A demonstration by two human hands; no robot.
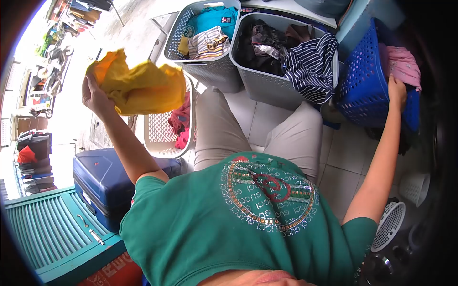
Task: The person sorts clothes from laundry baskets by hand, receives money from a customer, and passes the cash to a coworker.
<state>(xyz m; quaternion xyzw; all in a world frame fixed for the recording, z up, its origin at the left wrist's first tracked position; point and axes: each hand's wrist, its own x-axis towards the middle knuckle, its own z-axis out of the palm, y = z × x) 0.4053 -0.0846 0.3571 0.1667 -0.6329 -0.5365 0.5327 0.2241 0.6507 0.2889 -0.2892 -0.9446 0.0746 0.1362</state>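
Note:
A yellow cloth garment (pixel 143 88) hangs, spread and creased, from my left hand (pixel 93 93), which is closed on its edge. Below it stands a white perforated basket (pixel 155 128) with red and pink clothes inside. On the far right, my right hand (pixel 397 93) is closed at the rim of a blue laundry basket (pixel 358 74), which leans at a tilt. A pink garment (pixel 403 64) lies at the basket's opening, touching or very near my right fingers. My hand hides the exact grip there.
Two grey baskets stand ahead: one (pixel 202 69) with teal and striped clothes, the other (pixel 262 86) with dark clothes and a striped garment (pixel 312 66) over its rim. A navy suitcase (pixel 102 176) sits left beside a teal louvred panel (pixel 45 229). White baskets (pixel 389 226) lie lower right.

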